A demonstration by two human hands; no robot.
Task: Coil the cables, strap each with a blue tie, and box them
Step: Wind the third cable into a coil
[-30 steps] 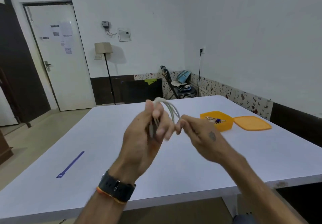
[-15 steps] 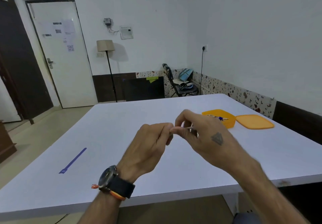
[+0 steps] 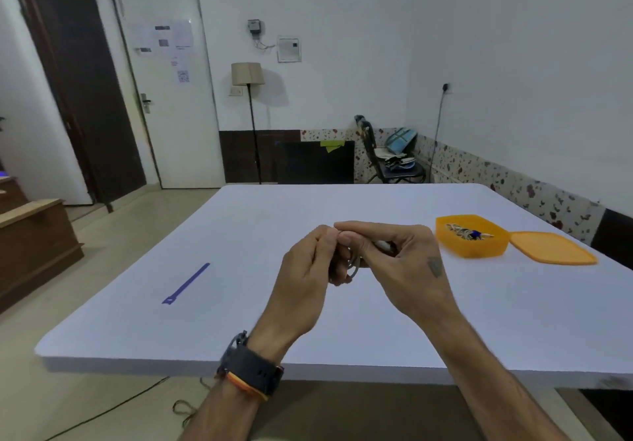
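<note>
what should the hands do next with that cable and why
Probably keep the coiled cable pinched in the right hand and reach the left hand to the blue tie lying flat on the table to its left. Both hands hold the small coil together now, no strap shows on it, and the orange box sits open with its lid beside it.

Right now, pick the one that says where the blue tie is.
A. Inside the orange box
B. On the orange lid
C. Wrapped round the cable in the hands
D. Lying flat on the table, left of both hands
D: the blue tie lies flat on the white table, untouched, well left of the left hand and right hand, which hold the coiled cable.
</note>
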